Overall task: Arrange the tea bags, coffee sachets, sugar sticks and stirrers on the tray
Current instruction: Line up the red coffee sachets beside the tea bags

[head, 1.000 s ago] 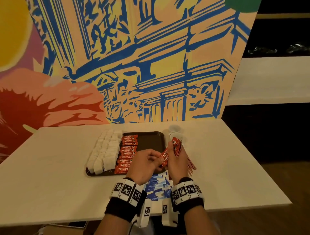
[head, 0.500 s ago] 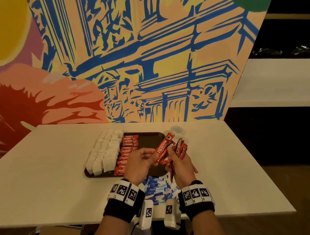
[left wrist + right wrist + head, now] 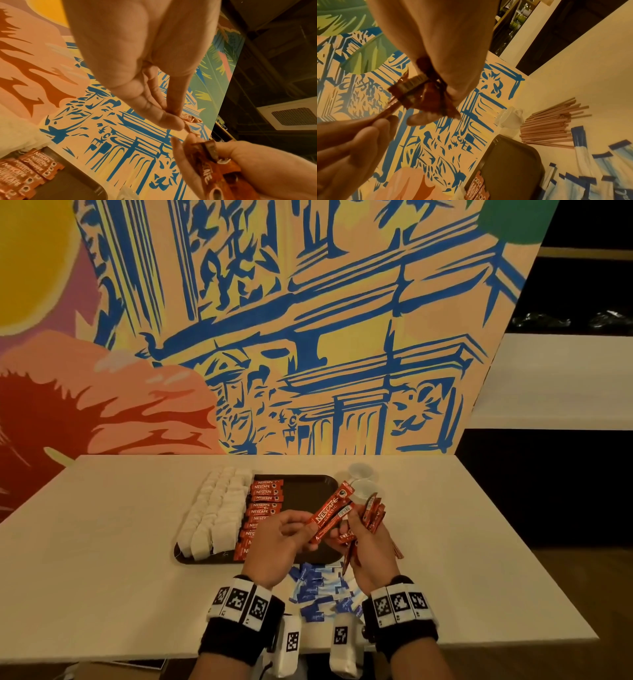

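Note:
The dark tray holds rows of white tea bags on its left and a column of red coffee sachets beside them. Above the tray's near right part, my left hand pinches a single red coffee sachet by its lower end. My right hand grips a bunch of coffee sachets; the right wrist view shows this bunch in its fingers. Blue and white sugar sticks lie loose on the table between my wrists. The stirrers lie fanned right of the tray.
Two clear plastic cups stand by the tray's far right corner. A painted wall panel rises right behind the white table. The table's right edge drops to dark floor.
My left hand has drawn one sachet out of the bunch in my right hand and raised it, angled up to the right. Both hands have risen slightly.

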`<state>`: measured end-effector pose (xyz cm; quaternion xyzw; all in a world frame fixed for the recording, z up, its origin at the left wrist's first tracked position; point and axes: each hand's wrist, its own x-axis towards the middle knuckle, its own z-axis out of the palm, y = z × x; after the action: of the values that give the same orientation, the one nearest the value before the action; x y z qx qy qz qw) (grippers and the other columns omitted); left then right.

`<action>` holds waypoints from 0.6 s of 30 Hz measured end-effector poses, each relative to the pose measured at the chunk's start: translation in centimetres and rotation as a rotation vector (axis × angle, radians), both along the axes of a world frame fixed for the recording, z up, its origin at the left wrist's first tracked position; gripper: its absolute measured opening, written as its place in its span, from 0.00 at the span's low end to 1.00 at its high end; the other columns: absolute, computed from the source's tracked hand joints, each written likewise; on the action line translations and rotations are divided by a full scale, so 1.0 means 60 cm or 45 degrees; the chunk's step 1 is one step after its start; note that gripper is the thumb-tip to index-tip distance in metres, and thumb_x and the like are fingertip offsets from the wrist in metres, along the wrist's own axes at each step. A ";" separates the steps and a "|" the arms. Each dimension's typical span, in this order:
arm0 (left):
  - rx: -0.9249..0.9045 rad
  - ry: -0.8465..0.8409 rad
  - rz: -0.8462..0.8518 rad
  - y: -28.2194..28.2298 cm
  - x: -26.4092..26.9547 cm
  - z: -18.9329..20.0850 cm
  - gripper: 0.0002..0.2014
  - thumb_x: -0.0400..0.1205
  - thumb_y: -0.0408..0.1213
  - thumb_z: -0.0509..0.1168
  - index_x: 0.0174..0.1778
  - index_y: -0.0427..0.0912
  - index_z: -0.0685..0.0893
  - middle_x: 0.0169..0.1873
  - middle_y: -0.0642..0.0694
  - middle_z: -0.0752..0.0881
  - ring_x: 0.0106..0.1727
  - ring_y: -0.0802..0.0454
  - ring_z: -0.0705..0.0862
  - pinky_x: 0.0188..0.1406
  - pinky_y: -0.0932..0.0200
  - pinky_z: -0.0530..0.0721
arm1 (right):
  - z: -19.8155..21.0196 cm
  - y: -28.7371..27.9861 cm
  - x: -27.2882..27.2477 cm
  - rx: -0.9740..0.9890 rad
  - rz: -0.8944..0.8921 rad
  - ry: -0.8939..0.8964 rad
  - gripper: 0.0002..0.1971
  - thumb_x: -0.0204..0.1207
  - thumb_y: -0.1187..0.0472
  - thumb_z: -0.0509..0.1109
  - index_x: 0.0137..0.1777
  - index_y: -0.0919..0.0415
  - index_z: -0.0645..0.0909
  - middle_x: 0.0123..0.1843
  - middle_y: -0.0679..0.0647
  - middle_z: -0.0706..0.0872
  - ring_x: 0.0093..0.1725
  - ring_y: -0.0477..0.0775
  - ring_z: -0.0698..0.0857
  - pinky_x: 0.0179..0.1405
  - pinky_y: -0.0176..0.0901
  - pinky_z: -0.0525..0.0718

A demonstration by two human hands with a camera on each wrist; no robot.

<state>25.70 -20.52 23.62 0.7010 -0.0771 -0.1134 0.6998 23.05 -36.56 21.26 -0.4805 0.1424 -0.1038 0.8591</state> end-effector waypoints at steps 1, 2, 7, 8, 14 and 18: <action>-0.003 0.009 0.000 0.002 -0.002 -0.001 0.07 0.82 0.31 0.71 0.55 0.41 0.86 0.42 0.43 0.93 0.45 0.43 0.93 0.46 0.55 0.91 | 0.001 0.004 -0.002 0.016 0.004 -0.004 0.12 0.86 0.58 0.66 0.61 0.67 0.81 0.35 0.60 0.82 0.36 0.56 0.85 0.44 0.57 0.91; -0.018 0.023 0.005 0.004 -0.005 -0.001 0.07 0.82 0.31 0.71 0.55 0.41 0.86 0.42 0.43 0.93 0.45 0.43 0.93 0.46 0.55 0.91 | 0.003 0.007 -0.003 0.031 0.012 -0.006 0.12 0.85 0.57 0.67 0.59 0.67 0.81 0.33 0.57 0.79 0.32 0.52 0.82 0.40 0.53 0.91; -0.147 0.095 0.058 0.008 -0.009 0.003 0.08 0.81 0.32 0.72 0.56 0.38 0.87 0.44 0.41 0.93 0.47 0.41 0.92 0.46 0.53 0.90 | 0.008 0.021 -0.014 0.162 0.202 -0.036 0.13 0.79 0.51 0.73 0.49 0.61 0.79 0.28 0.52 0.69 0.25 0.46 0.69 0.23 0.39 0.75; -0.156 0.099 0.053 0.007 -0.010 0.006 0.08 0.81 0.31 0.72 0.56 0.37 0.87 0.44 0.40 0.93 0.46 0.41 0.92 0.45 0.54 0.91 | 0.008 0.024 -0.016 0.179 0.254 -0.056 0.12 0.80 0.52 0.72 0.48 0.62 0.79 0.28 0.52 0.68 0.25 0.46 0.69 0.23 0.39 0.74; -0.095 0.105 0.031 0.004 -0.016 0.012 0.08 0.81 0.31 0.72 0.55 0.34 0.87 0.43 0.39 0.93 0.46 0.40 0.92 0.42 0.56 0.91 | 0.007 0.021 -0.022 0.050 0.286 -0.021 0.13 0.77 0.57 0.76 0.53 0.64 0.80 0.28 0.54 0.74 0.23 0.47 0.72 0.21 0.39 0.75; -0.057 0.105 0.150 0.016 -0.009 0.015 0.06 0.82 0.30 0.72 0.54 0.35 0.86 0.42 0.40 0.93 0.44 0.45 0.93 0.40 0.57 0.90 | 0.009 0.017 -0.027 -0.127 0.211 0.023 0.15 0.76 0.57 0.78 0.57 0.63 0.81 0.31 0.51 0.82 0.25 0.46 0.77 0.26 0.40 0.76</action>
<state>25.17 -19.55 24.49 0.6832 -0.0091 -0.0991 0.7234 21.44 -35.53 21.79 -0.5338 0.1044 -0.0351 0.8384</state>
